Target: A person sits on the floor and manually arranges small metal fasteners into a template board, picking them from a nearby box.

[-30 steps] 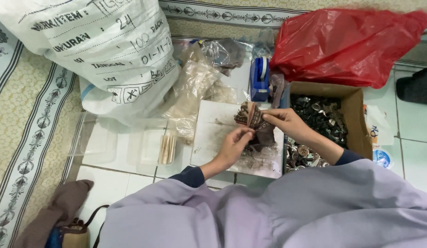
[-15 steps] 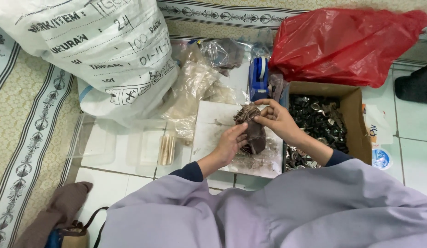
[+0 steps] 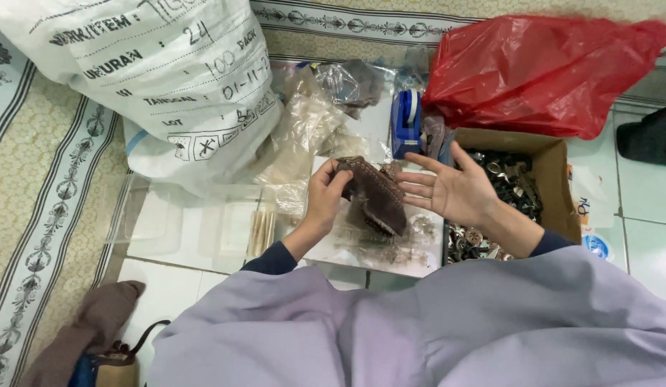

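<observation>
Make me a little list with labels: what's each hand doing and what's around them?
Left hand: left hand grips a dark brown patterned fabric piece.
Right hand: right hand open, palm showing, beside the fabric, holding nothing.
Right side: brown cardboard box of small metal parts.
Behind: red plastic bag, blue tape dispenser.
Left side: big white woven sack.

A single head-worn camera looks almost straight down from the seated person's head onto the tiled floor (image 3: 655,215), close enough that the lap fills the lower frame. Both hands sit mid-frame: the left hand (image 3: 324,197) left of centre, the right hand (image 3: 458,192) right of it. No second view shares this scene.
</observation>
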